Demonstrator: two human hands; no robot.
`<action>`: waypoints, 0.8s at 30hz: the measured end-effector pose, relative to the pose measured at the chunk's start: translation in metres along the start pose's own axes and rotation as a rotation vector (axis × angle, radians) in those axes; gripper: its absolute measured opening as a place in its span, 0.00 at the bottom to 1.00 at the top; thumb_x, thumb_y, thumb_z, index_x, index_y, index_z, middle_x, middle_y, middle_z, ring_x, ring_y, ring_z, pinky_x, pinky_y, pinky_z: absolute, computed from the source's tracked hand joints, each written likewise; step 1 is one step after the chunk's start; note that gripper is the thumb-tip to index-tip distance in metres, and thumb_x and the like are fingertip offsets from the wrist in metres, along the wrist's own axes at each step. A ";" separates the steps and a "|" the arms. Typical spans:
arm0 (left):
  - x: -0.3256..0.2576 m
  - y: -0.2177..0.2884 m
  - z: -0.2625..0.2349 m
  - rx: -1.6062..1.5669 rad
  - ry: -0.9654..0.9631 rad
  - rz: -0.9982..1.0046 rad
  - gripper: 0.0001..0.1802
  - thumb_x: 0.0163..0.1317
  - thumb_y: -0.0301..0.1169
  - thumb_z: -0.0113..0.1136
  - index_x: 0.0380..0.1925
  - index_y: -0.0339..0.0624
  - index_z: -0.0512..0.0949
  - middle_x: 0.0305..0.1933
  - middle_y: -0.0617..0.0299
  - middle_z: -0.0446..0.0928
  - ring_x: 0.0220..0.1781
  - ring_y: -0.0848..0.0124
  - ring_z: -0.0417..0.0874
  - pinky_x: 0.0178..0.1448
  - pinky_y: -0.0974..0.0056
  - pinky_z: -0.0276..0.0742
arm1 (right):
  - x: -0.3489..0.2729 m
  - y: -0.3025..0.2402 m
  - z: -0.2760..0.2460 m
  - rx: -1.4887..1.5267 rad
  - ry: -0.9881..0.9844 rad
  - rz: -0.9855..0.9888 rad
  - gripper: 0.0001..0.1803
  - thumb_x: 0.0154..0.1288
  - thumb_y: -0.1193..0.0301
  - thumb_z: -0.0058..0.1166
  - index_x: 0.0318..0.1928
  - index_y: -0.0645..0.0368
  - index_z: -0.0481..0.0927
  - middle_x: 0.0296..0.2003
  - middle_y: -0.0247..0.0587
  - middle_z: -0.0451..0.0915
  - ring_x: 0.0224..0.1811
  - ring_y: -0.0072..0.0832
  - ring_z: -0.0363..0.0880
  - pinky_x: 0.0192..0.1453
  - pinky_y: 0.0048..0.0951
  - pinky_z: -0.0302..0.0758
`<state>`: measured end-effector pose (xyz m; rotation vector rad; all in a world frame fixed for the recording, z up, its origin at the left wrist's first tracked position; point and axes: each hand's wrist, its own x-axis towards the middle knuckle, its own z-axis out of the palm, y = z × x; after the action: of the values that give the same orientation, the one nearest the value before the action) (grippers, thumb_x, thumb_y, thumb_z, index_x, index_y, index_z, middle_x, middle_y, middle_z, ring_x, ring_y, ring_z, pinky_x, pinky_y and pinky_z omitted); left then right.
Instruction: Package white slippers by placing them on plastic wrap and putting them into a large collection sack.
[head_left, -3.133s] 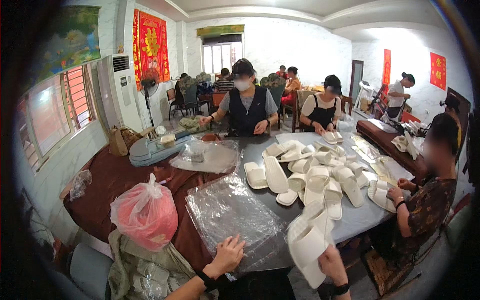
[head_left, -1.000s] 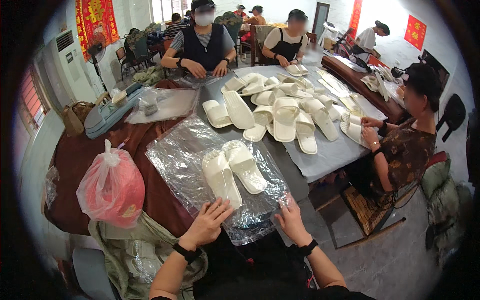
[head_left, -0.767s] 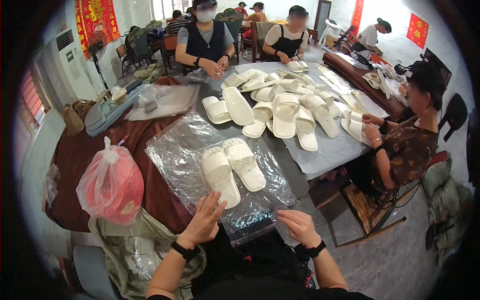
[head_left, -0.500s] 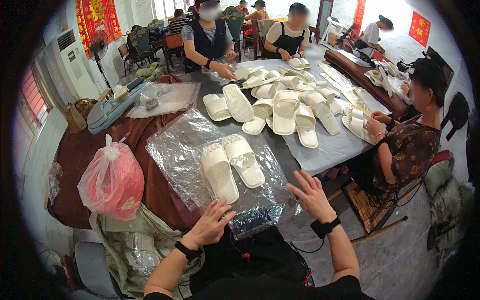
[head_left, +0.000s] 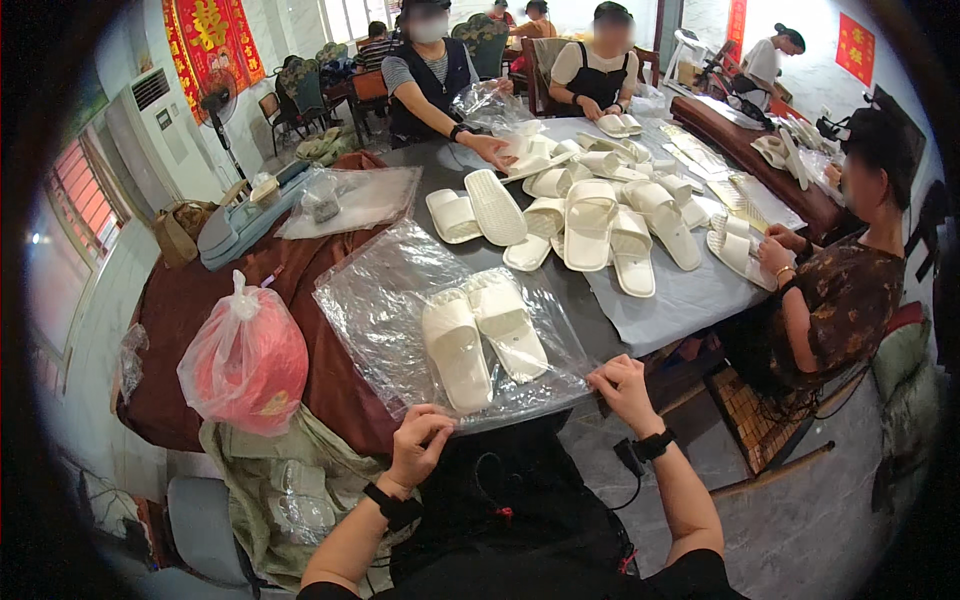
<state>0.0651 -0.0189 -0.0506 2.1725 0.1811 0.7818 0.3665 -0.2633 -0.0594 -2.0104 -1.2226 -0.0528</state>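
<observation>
A pair of white slippers, the left slipper (head_left: pixel 458 360) and the right slipper (head_left: pixel 522 350), lies side by side on a sheet of clear plastic film (head_left: pixel 365 295) at the table's near edge. My left hand (head_left: pixel 420 445) is closed, thumb and fingers pinching the film's near edge just below the left slipper's toe. Off to the right, beyond the slippers, my right hand (head_left: pixel 622 390) is also closed on the film, at its near right corner. Between both hands the film's edge runs along the table edge. Shine on the slippers suggests film over them; I cannot tell how much.
A pile of white slippers (head_left: pixel 590 225) fills the table's middle. A knotted bag with red contents (head_left: pixel 245 360) and a stack of clear bags (head_left: pixel 350 205) are at left. Co-workers sit or stand at the far side; one (head_left: pixel 850 290) sits at right handling a slipper.
Both my hands have gone from spread fingers to pinching the film. Its near flap, which hung over the table edge, is now up at table level. The far-left co-worker has lifted a clear bag.
</observation>
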 end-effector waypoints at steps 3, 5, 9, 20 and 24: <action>0.004 -0.002 0.008 0.020 0.173 -0.221 0.02 0.62 0.20 0.63 0.34 0.38 0.81 0.38 0.57 0.79 0.35 0.71 0.80 0.40 0.65 0.77 | 0.006 -0.008 0.008 -0.066 0.098 0.058 0.14 0.56 0.63 0.72 0.26 0.55 0.79 0.24 0.33 0.76 0.39 0.38 0.74 0.51 0.37 0.62; 0.014 0.006 0.014 0.025 0.195 -0.251 0.01 0.62 0.22 0.63 0.34 0.37 0.81 0.47 0.52 0.80 0.32 0.68 0.80 0.38 0.64 0.76 | 0.004 -0.012 0.008 -0.236 0.089 0.148 0.14 0.53 0.63 0.72 0.35 0.53 0.80 0.32 0.37 0.78 0.43 0.40 0.73 0.54 0.39 0.62; 0.002 -0.006 0.010 0.015 0.212 -0.310 0.29 0.58 0.22 0.60 0.62 0.35 0.70 0.36 0.53 0.82 0.25 0.68 0.80 0.36 0.61 0.77 | -0.002 -0.041 0.027 -0.461 0.072 -0.175 0.34 0.52 0.60 0.69 0.62 0.45 0.76 0.65 0.36 0.72 0.68 0.43 0.64 0.62 0.57 0.55; 0.032 0.050 -0.013 -0.438 0.032 -0.357 0.35 0.65 0.15 0.53 0.73 0.39 0.59 0.33 0.62 0.82 0.33 0.77 0.82 0.41 0.72 0.79 | 0.016 -0.102 0.090 -0.428 -0.197 -0.215 0.45 0.66 0.62 0.59 0.80 0.37 0.52 0.78 0.43 0.54 0.72 0.65 0.61 0.59 0.74 0.66; 0.021 0.068 -0.034 -0.124 -0.082 -0.247 0.31 0.63 0.16 0.60 0.67 0.40 0.70 0.46 0.59 0.82 0.41 0.74 0.83 0.45 0.70 0.79 | 0.025 -0.092 0.089 -0.353 -0.091 -0.159 0.37 0.67 0.74 0.50 0.75 0.35 0.63 0.73 0.45 0.65 0.70 0.63 0.66 0.60 0.69 0.67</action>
<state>0.0537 -0.0349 0.0260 2.0133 0.3425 0.5491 0.2791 -0.1665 -0.0580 -2.2286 -1.5150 -0.2749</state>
